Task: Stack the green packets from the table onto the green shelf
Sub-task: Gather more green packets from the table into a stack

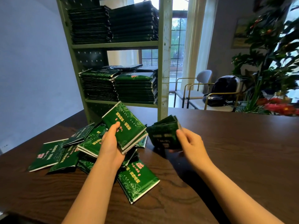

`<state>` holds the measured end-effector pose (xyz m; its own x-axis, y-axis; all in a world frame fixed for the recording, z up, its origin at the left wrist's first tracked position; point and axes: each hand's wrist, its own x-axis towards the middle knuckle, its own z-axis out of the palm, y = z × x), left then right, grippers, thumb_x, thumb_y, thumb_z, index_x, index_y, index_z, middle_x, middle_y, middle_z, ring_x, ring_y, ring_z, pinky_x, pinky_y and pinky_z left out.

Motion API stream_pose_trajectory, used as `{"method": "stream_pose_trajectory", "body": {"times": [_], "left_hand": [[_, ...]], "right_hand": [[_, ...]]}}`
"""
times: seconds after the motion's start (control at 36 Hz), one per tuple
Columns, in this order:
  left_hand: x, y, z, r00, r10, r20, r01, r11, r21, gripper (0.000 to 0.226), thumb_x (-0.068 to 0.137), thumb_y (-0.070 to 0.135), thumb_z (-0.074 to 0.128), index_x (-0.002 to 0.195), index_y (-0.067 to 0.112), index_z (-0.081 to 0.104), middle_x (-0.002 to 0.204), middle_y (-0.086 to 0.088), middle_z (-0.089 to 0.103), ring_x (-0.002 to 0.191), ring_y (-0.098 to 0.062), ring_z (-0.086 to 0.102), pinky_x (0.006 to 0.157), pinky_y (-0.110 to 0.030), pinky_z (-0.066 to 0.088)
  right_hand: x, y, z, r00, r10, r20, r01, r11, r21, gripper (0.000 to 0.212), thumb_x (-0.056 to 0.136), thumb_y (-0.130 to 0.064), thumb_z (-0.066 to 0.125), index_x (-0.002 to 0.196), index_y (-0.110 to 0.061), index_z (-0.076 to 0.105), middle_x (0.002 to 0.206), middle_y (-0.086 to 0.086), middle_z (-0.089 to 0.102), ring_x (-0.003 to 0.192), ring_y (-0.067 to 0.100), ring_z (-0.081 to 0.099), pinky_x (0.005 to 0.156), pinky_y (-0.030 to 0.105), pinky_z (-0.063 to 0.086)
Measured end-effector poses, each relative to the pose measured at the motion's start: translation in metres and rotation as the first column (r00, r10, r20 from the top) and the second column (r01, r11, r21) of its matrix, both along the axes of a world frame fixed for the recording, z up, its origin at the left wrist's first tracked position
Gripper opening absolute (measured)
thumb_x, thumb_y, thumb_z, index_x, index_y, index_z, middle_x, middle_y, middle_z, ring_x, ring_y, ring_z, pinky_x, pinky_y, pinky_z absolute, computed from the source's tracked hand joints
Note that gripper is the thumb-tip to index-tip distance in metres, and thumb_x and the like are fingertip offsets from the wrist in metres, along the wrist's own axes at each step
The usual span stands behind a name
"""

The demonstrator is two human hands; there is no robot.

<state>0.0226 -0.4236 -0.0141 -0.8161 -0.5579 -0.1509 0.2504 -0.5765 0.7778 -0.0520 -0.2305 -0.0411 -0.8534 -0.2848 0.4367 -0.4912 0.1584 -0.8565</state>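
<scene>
left hand grip clamps packet stack, right hand grip clamps blurred packets above table.

bare tabletop open on my right, heap of packets cluttering my left, shelf post standing straight ahead, open gap above the lower stacks under the shelf board, upper stacks piled high, chairs well beyond the table's far edge

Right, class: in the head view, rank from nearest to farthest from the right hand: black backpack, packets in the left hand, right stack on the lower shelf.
1. Packets in the left hand: just left of the right hand.
2. Right stack on the green shelf: farther back.
3. Black backpack: beyond the table.
</scene>
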Motion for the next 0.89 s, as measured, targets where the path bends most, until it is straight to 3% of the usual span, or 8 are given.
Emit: {"method": "stream_pose_trajectory", "body": {"times": [0.11,0.28,0.33,0.47,0.56,0.69,0.81,0.89], "left_hand": [[-0.002,0.003,-0.002,0.998,0.033,0.044,-0.026,0.99,-0.139,0.033,0.096,0.024,0.057,0.126,0.011,0.057,0.113,-0.016,0.069,0.091,-0.03,0.069,0.066,-0.04,0.059],[-0.002,0.018,-0.004,0.992,0.094,0.084,-0.04,0.867,-0.496,0.023,0.095,0.02,0.057,0.117,0.013,0.056,0.114,-0.014,0.067,0.102,-0.032,0.066,0.094,-0.051,0.051],[-0.003,0.019,-0.006,0.989,0.106,0.106,-0.028,0.826,-0.563,0.027,0.095,0.021,0.058,0.121,0.013,0.056,0.114,-0.012,0.067,0.103,-0.03,0.065,0.094,-0.05,0.051],[-0.004,0.019,-0.01,0.983,0.093,0.156,0.024,0.785,-0.619,0.008,0.094,0.016,0.057,0.1,0.016,0.061,0.102,-0.011,0.07,0.089,-0.026,0.068,0.071,-0.035,0.054],[-0.002,0.024,-0.01,0.987,0.049,0.153,0.051,0.808,-0.587,0.011,0.094,0.016,0.057,0.103,0.015,0.062,0.104,-0.012,0.07,0.094,-0.029,0.067,0.081,-0.039,0.052],[-0.003,0.03,-0.01,0.993,0.03,0.118,0.035,0.857,-0.514,0.011,0.096,0.022,0.056,0.104,0.018,0.063,0.108,-0.01,0.07,0.099,-0.027,0.067,0.084,-0.039,0.052],[-0.001,0.034,-0.008,0.995,-0.035,0.093,0.076,0.869,-0.489,0.033,0.086,0.037,0.066,0.112,0.018,0.06,0.109,-0.006,0.071,0.102,-0.024,0.067,0.092,-0.042,0.052],[0.0,0.036,-0.009,0.992,-0.058,0.111,0.11,0.829,-0.549,0.035,0.077,0.028,0.076,0.107,0.022,0.058,0.107,-0.004,0.071,0.1,-0.023,0.068,0.095,-0.045,0.052]], "right_hand": [[0.001,0.008,0.008,0.896,0.117,0.429,0.039,0.94,-0.338,0.028,0.101,-0.026,0.04,0.093,-0.011,0.063,0.07,0.003,0.072,0.051,0.02,0.068,0.038,0.019,0.045],[0.0,0.01,0.014,0.852,0.11,0.512,0.212,0.821,-0.53,0.027,0.102,-0.025,0.04,0.088,-0.013,0.06,0.069,0.007,0.066,0.04,0.014,0.061,0.034,0.014,0.038],[0.0,0.011,0.017,0.839,0.127,0.528,0.26,0.759,-0.596,0.025,0.102,-0.025,0.041,0.087,-0.014,0.058,0.07,0.008,0.062,0.038,0.01,0.057,0.034,0.013,0.037],[0.006,0.014,0.028,0.751,0.3,0.588,0.311,0.625,-0.716,0.024,0.101,-0.026,0.043,0.089,-0.011,0.057,0.067,0.008,0.057,0.04,0.01,0.052,0.039,0.017,0.045],[0.011,0.007,0.029,0.736,0.333,0.589,0.272,0.652,-0.708,0.025,0.101,-0.025,0.043,0.089,-0.009,0.057,0.064,0.01,0.06,0.044,0.013,0.054,0.04,0.018,0.046],[0.019,-0.005,0.015,0.793,0.27,0.546,0.112,0.817,-0.566,0.027,0.103,-0.021,0.037,0.091,-0.008,0.057,0.056,0.006,0.067,0.045,0.013,0.062,0.041,0.017,0.048],[0.023,-0.009,0.012,0.84,0.211,0.501,0.073,0.87,-0.488,0.026,0.103,-0.018,0.036,0.095,-0.008,0.058,0.071,0.006,0.07,0.053,0.016,0.067,0.044,0.02,0.05],[0.025,-0.012,0.012,0.85,0.203,0.486,0.035,0.899,-0.437,0.024,0.102,-0.017,0.038,0.096,-0.007,0.058,0.086,0.01,0.068,0.062,0.021,0.069,0.048,0.023,0.053]]}}
